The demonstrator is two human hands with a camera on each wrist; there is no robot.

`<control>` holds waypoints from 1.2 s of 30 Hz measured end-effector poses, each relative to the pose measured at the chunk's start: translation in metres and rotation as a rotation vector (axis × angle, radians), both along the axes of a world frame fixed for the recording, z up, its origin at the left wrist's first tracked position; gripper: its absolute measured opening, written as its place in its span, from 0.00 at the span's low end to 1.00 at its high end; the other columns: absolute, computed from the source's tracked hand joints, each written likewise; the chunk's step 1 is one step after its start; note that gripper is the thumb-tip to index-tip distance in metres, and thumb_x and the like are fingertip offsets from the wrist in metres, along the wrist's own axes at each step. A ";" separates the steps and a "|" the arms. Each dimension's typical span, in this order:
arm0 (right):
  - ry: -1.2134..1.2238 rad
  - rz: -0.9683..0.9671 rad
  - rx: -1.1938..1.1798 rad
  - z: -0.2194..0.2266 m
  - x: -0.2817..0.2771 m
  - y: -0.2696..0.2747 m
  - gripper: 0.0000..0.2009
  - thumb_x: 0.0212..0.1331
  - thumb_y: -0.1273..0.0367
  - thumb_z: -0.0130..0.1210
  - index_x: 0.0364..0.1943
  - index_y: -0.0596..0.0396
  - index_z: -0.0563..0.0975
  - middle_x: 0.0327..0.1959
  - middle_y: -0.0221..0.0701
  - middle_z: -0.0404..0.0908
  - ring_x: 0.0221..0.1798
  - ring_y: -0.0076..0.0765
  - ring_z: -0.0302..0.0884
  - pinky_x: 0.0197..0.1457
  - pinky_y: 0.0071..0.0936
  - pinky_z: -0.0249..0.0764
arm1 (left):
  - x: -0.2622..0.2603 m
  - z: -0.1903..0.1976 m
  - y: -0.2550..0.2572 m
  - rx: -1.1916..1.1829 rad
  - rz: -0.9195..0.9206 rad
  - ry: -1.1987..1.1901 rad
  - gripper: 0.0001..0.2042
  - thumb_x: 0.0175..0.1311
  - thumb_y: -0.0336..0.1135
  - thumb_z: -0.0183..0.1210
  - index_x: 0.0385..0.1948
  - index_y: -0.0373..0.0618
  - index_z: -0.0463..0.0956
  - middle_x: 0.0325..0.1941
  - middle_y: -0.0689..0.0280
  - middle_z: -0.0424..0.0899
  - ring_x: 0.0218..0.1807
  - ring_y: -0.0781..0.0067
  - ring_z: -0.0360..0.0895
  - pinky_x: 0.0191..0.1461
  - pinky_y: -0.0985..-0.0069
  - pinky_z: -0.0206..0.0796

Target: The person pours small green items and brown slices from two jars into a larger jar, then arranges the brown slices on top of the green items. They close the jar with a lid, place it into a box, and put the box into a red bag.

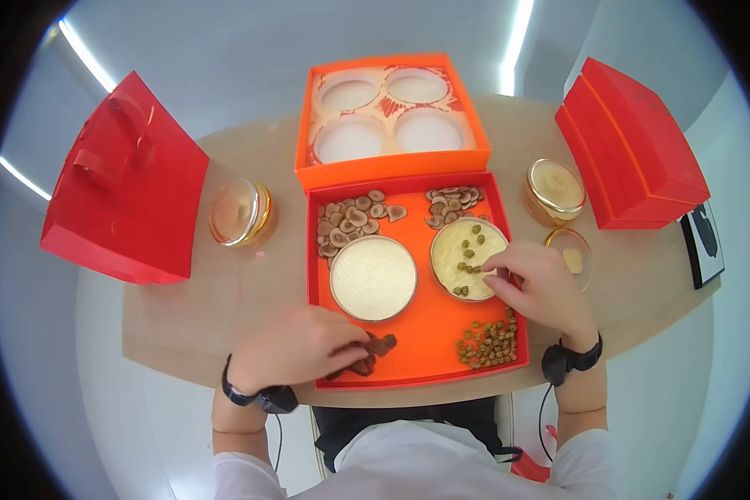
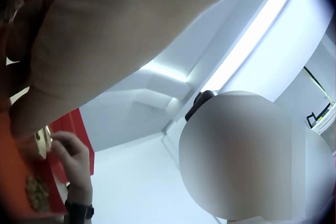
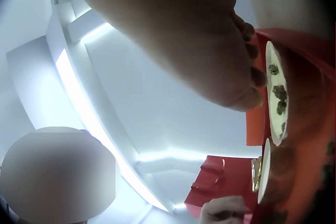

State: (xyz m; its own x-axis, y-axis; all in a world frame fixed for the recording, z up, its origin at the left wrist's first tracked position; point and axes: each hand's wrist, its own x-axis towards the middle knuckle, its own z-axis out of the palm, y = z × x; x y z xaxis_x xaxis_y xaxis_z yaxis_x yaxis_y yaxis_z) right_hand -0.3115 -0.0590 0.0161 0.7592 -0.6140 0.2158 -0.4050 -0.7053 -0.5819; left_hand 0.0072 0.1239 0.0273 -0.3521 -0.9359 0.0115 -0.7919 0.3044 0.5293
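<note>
My left hand (image 1: 296,348) is at the lower-left corner of the red tray, its fingertips curled round dark brown dried pieces (image 1: 382,344). My right hand (image 1: 542,279) reaches over the right round container (image 1: 446,246), which has a pale yellow surface. Thumb and forefinger pinch at a small green dried bud (image 1: 477,269) on that surface, partly hidden by the fingertips. Several other green buds (image 1: 469,253) lie in a line across it. Left of it in the tray stands a second round container (image 1: 373,277) with a plain pale, textured top.
Round brown slices (image 1: 350,218) fill the tray's upper-left corner, more slices (image 1: 454,202) the upper right, and green buds (image 1: 487,344) the lower right. Behind stands an orange box (image 1: 392,162) with four round wells. Red bag (image 1: 133,192), red boxes (image 1: 633,150) and gold-rimmed lids (image 1: 240,212) flank the tray.
</note>
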 end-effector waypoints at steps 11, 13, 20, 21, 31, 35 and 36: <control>0.030 0.063 -0.117 -0.004 0.008 0.002 0.04 0.64 0.72 0.69 0.40 0.55 0.86 0.31 0.34 0.84 0.34 0.43 0.84 0.37 0.38 0.79 | -0.019 -0.034 0.000 0.011 -0.131 -0.273 0.07 0.65 0.36 0.68 0.31 0.44 0.82 0.26 0.62 0.86 0.29 0.59 0.87 0.34 0.64 0.79; 0.027 0.071 -0.116 -0.003 0.008 0.003 0.04 0.64 0.73 0.69 0.40 0.54 0.86 0.31 0.34 0.84 0.34 0.43 0.84 0.37 0.38 0.79 | -0.016 -0.036 0.000 0.001 -0.131 -0.259 0.07 0.65 0.36 0.68 0.29 0.45 0.82 0.26 0.62 0.86 0.29 0.59 0.87 0.34 0.65 0.78; 0.002 0.045 -0.106 -0.006 0.007 0.002 0.03 0.64 0.72 0.69 0.39 0.54 0.87 0.31 0.34 0.84 0.34 0.43 0.84 0.37 0.38 0.79 | -0.016 -0.016 -0.006 -0.200 0.049 0.045 0.04 0.67 0.34 0.70 0.34 0.45 0.86 0.27 0.64 0.84 0.29 0.60 0.85 0.32 0.65 0.76; 0.005 0.041 -0.111 -0.007 0.007 0.002 0.04 0.63 0.72 0.69 0.39 0.54 0.87 0.31 0.34 0.84 0.34 0.43 0.84 0.37 0.38 0.79 | -0.016 -0.014 -0.008 -0.271 0.119 0.118 0.05 0.66 0.34 0.71 0.34 0.45 0.86 0.27 0.65 0.84 0.29 0.60 0.85 0.31 0.65 0.76; 0.008 0.141 -0.001 0.004 -0.003 0.010 0.04 0.62 0.72 0.70 0.39 0.55 0.88 0.31 0.34 0.87 0.35 0.44 0.86 0.38 0.37 0.80 | -0.001 -0.013 -0.022 -0.242 0.263 0.035 0.09 0.66 0.31 0.72 0.45 0.47 0.89 0.29 0.66 0.86 0.31 0.62 0.86 0.35 0.67 0.77; 0.037 0.185 0.009 0.005 -0.004 0.012 0.05 0.62 0.70 0.70 0.38 0.54 0.88 0.33 0.34 0.89 0.36 0.43 0.87 0.39 0.37 0.81 | -0.008 -0.010 -0.013 -0.141 0.045 0.056 0.08 0.69 0.37 0.70 0.45 0.49 0.89 0.29 0.65 0.88 0.30 0.62 0.87 0.33 0.67 0.77; 0.092 0.205 0.098 0.009 -0.005 0.013 0.05 0.62 0.69 0.70 0.38 0.53 0.88 0.33 0.33 0.89 0.36 0.43 0.88 0.39 0.36 0.81 | -0.011 -0.012 -0.010 -0.098 -0.025 0.081 0.07 0.70 0.38 0.69 0.43 0.50 0.88 0.29 0.66 0.89 0.29 0.62 0.87 0.33 0.66 0.77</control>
